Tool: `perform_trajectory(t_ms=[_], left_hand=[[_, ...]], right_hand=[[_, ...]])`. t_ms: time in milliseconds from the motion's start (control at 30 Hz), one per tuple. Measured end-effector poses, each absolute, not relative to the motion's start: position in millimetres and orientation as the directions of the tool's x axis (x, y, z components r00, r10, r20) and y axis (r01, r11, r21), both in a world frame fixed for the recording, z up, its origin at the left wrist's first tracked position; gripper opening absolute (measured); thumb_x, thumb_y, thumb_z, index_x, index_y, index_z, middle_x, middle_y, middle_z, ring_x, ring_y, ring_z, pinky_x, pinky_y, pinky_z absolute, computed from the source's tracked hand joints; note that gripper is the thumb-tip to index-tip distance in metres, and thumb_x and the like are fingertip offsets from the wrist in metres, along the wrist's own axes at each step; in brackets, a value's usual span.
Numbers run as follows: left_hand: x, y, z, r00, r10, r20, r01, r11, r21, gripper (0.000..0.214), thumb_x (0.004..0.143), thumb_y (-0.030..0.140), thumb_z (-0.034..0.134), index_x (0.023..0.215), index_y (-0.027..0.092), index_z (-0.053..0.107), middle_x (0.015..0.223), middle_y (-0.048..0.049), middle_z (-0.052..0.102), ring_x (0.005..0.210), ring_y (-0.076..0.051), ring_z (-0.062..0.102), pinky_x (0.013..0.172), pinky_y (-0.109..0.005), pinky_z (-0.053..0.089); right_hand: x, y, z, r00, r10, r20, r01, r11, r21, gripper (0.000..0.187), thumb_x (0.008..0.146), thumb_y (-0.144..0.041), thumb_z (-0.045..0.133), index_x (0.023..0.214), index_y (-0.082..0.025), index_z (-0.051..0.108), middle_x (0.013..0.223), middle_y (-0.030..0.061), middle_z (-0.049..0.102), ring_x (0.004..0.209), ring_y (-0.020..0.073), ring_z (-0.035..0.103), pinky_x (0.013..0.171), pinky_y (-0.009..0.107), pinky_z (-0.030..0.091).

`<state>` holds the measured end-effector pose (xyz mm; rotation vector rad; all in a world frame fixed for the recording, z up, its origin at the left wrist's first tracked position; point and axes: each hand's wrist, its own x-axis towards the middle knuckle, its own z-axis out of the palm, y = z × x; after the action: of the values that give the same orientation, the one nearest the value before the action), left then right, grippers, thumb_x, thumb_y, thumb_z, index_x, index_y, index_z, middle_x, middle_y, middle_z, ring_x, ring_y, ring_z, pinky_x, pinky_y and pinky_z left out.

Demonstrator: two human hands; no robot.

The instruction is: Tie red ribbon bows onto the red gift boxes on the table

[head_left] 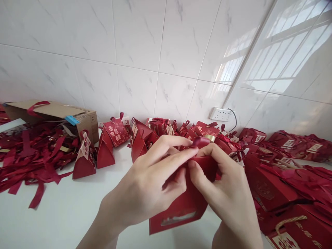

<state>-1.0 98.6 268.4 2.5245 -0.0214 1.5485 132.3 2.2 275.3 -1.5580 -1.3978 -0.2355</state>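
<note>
Between my hands is a red gift box (178, 216) with a clear window low on its near face. My left hand (153, 176) has its fingers closed at the box's top, with the index finger stretched along a loop of dark red ribbon (201, 141). On the other side, my right hand (220, 176) pinches the box's top edge between thumb and fingers. The fingers hide most of the top and the base of the ribbon loop. Just left of my hands stand several upright triangular red gift boxes (105, 150), some with ribbon loops.
Loose red ribbons (33, 159) spill from a cardboard box (88, 122) on the left of the white table (59, 221). Many red boxes (275, 183) are piled at the right, one with a rope handle (290, 221). A power strip (220, 114) is on the tiled wall (137, 41).
</note>
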Motion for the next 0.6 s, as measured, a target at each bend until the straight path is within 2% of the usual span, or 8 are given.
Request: perform_trajectory(t_ms=[100, 233, 467, 600], left_hand=[[-0.1, 98.1, 270.6, 0.464, 0.02, 0.886, -0.128, -0.988, 0.089, 0.038, 0.084, 0.001, 0.055, 0.119, 0.011, 0.058, 0.116, -0.0093, 0.057, 0.093, -0.009, 0.063, 0.086, -0.016, 0.055], [0.5, 98.8, 271.2, 0.472, 0.001, 0.882, -0.141, -0.987, 0.077, 0.038, 0.083, 0.0, 0.055, 0.12, 0.011, 0.057, 0.118, -0.0096, 0.056, 0.095, -0.009, 0.063, 0.088, -0.016, 0.054], [5.6, 101.8, 267.3, 0.475, 0.021, 0.88, -0.133, -0.987, 0.095, 0.039, 0.083, 0.0, 0.055, 0.121, 0.011, 0.056, 0.117, -0.0093, 0.057, 0.099, -0.012, 0.063, 0.086, -0.017, 0.056], [6.4, 102.9, 266.7, 0.449, 0.068, 0.891, -0.122, -0.983, 0.137, 0.038, 0.082, -0.001, 0.055, 0.117, 0.014, 0.058, 0.116, -0.0086, 0.058, 0.097, -0.013, 0.064, 0.08, -0.019, 0.058]], right_hand=[[133.8, 1.1, 277.2, 0.291, 0.653, 0.699, 0.847, 0.164, -0.506, 0.008, 0.083, -0.025, 0.055, 0.076, -0.021, 0.053, 0.069, -0.004, 0.062, 0.059, 0.0096, 0.056, 0.053, 0.02, 0.045], [132.0, 1.0, 277.2, 0.287, 0.642, 0.71, 0.857, 0.158, -0.49, 0.006, 0.082, -0.023, 0.055, 0.076, -0.021, 0.054, 0.066, -0.0048, 0.059, 0.057, 0.009, 0.054, 0.052, 0.019, 0.044], [129.2, 8.3, 272.5, 0.344, 0.554, 0.758, 0.888, 0.07, -0.454, 0.008, 0.08, -0.02, 0.05, 0.072, -0.021, 0.051, 0.069, -0.0026, 0.052, 0.059, 0.0107, 0.05, 0.053, 0.022, 0.042], [131.5, 4.6, 274.0, 0.315, 0.605, 0.731, 0.872, 0.12, -0.475, 0.013, 0.081, -0.014, 0.042, 0.071, -0.021, 0.048, 0.071, -0.0025, 0.055, 0.06, 0.0105, 0.052, 0.055, 0.022, 0.042]])
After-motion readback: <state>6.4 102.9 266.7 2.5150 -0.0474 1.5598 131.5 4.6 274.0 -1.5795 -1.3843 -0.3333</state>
